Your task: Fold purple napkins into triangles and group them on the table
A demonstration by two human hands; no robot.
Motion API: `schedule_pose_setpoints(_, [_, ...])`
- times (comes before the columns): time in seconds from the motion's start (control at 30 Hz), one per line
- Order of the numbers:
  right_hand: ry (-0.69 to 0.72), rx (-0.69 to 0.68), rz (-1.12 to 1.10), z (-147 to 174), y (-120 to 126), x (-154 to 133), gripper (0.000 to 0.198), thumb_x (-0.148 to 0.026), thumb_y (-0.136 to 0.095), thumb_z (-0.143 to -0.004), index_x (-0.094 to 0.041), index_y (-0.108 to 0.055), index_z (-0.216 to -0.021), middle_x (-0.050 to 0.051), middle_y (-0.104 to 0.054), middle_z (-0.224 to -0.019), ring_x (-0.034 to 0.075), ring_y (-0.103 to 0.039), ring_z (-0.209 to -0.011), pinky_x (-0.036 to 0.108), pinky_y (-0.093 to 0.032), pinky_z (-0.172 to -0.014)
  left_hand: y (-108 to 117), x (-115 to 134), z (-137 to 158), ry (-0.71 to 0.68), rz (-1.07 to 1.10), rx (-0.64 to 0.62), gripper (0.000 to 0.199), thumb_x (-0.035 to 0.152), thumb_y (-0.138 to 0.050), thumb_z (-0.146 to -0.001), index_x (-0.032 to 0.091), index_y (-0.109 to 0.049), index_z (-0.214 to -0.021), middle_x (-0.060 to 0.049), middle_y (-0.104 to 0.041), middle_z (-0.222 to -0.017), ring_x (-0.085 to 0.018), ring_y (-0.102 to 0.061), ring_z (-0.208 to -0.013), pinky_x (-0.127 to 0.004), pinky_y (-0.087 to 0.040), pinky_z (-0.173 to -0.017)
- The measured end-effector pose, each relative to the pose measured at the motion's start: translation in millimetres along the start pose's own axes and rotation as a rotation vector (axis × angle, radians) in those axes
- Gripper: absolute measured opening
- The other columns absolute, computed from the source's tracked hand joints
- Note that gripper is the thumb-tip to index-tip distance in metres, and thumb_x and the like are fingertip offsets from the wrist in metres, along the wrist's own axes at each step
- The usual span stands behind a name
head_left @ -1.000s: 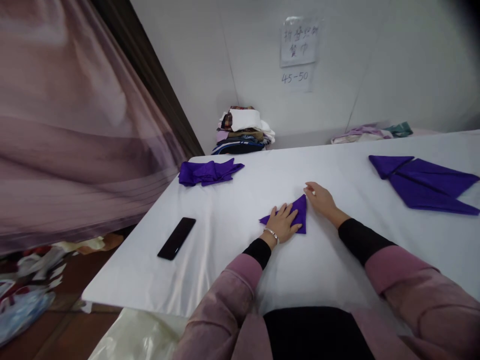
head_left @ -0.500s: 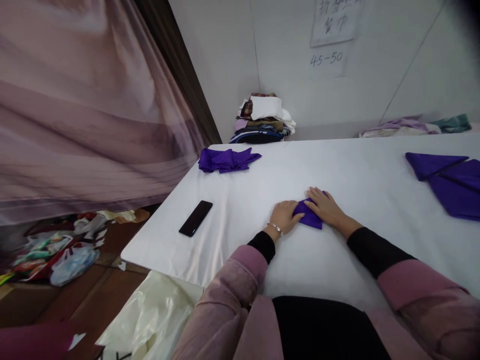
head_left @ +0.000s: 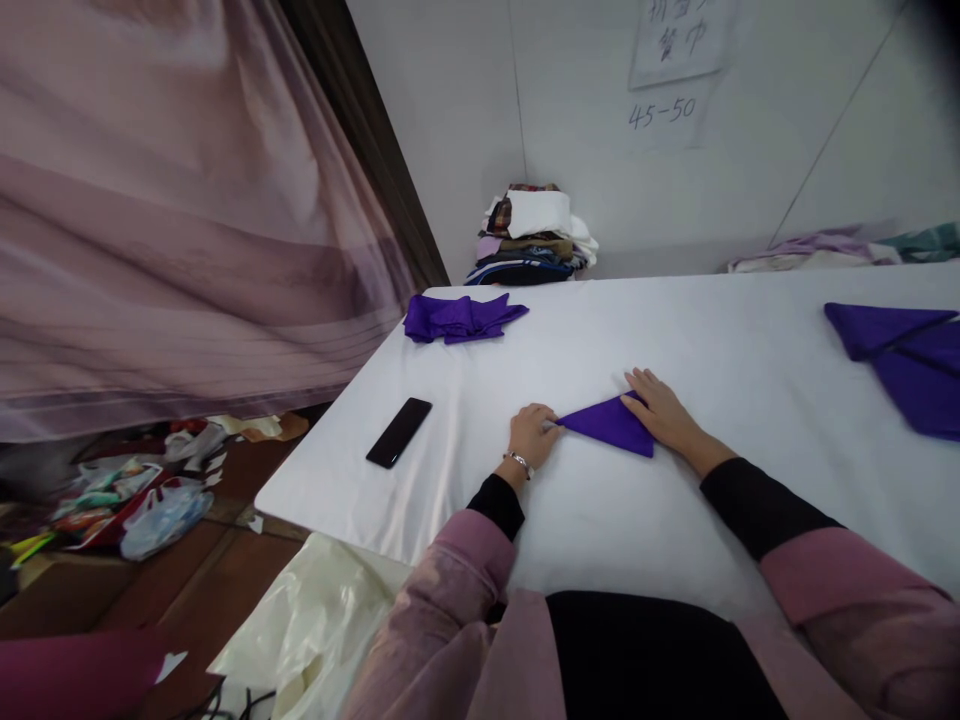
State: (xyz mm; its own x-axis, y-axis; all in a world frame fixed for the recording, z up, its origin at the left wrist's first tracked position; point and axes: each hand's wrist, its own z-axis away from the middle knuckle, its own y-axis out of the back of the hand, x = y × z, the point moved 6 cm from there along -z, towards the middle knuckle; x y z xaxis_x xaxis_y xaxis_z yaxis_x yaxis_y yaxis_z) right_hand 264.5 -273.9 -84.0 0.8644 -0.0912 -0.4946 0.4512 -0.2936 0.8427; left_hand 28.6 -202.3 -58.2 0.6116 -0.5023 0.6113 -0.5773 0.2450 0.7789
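Observation:
A purple napkin, folded into a narrow triangle, lies flat on the white table in front of me. My left hand, with a bracelet at the wrist, pinches the pointed left tip between thumb and fingers. At the wide right end, my right hand rests with fingers stretched out and the thumb pressing the cloth's top edge. Part of that edge is hidden under the fingers. Away to the left lies a crumpled purple napkin.
A black phone lies on the white table, left of my hands. More folded purple cloth lies at the right. Stacked clothes stand behind the table by the wall. A pink curtain hangs at the left.
My left hand has slid left to the napkin's pointed tip, uncovering more of the triangle. My right hand stays at the wide end. The view has shifted slightly.

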Motion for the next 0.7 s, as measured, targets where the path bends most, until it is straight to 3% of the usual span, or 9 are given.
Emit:
schedule_pose_setpoints(0.17, [-0.010,-0.005,-0.014,-1.1,-0.9,1.1,0.056,-0.049,-0.034,-0.091,-0.020,-0.038,-0.139,0.009,-0.034,-0.147,0.027,-0.021,-0.137,0.048,-0.022,-0.110,-2.9,2.1,1.0,-0.024,0.076,-0.053,0.005,0.021,-0.065,-0.077,0.026,-0.064,-0.079,0.003,-0.064,-0.112,-0.019,-0.051,-0.113,-0.043,-0.031,-0.104])
schedule_pose_setpoints(0.47, [0.008,-0.016,0.000,-1.9,-3.1,2.2,0.056,-0.049,-0.034,-0.091,-0.020,-0.039,-0.138,0.010,-0.037,-0.145,0.030,-0.025,-0.136,0.050,-0.024,-0.109,-7.5,8.7,4.1,-0.090,0.011,-0.164,0.010,0.019,-0.055,-0.084,0.024,-0.062,-0.078,0.002,-0.057,-0.125,-0.019,-0.031,-0.133,-0.044,-0.019,-0.112])
schedule_pose_setpoints(0.7, [0.044,-0.038,0.089,-2.7,-3.1,-0.7,0.059,-0.052,-0.029,-0.091,-0.018,-0.039,-0.138,0.011,-0.039,-0.144,0.029,-0.026,-0.135,0.051,-0.027,-0.107,-14.0,11.4,5.5,-0.057,-0.073,-0.177,0.024,0.037,-0.048,-0.089,0.022,-0.063,-0.078,0.001,-0.054,-0.128,-0.021,-0.026,-0.136,-0.049,-0.012,-0.112])
